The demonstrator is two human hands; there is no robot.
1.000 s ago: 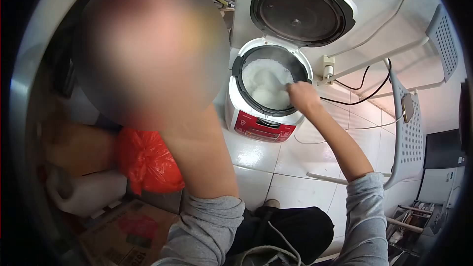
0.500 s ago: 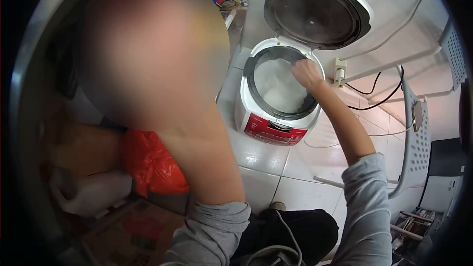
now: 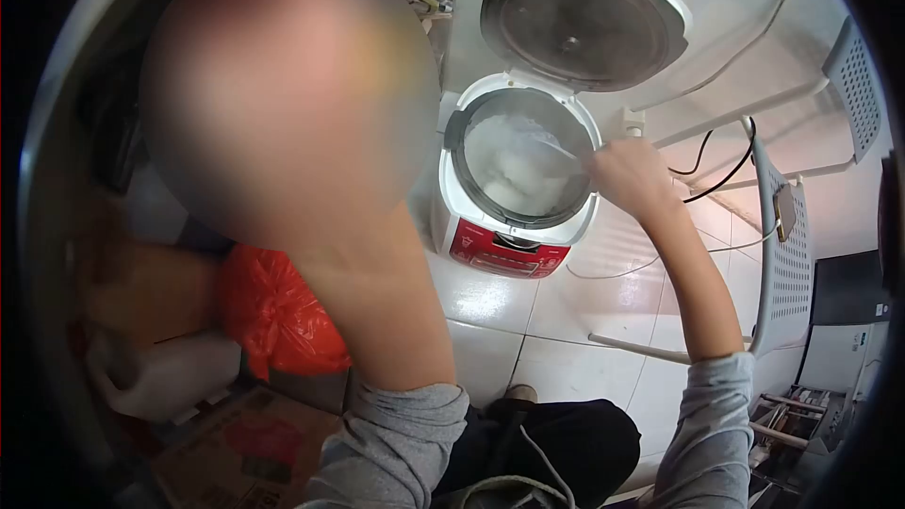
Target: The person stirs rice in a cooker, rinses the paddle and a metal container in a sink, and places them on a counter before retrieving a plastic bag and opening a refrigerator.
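A white-and-red rice cooker (image 3: 448, 212) stands on the tiled floor with its lid (image 3: 584, 28) raised. White rice (image 3: 517, 174) fills part of its pot, and steam hazes the opening. At the pot's right rim is my right hand (image 3: 633, 176), closed round the handle of a pale rice paddle (image 3: 551, 142) whose blade reaches into the rice. My left hand (image 3: 292, 85) is held up close to the camera on the left. A heavy blur covers it, so its fingers and anything in them cannot be made out.
A red plastic bag (image 3: 283, 316), a pale container (image 3: 174, 372) and a cardboard box (image 3: 231, 452) lie at left. On the right stands a grey perforated chair (image 3: 787, 264), with cables near the wall plug (image 3: 633, 121). A dark-and-white appliance (image 3: 839, 320) is at far right.
My right hand has moved right and slightly down, from over the pot to its rim. The paddle now shows in the rice. The whole view has shifted a little.
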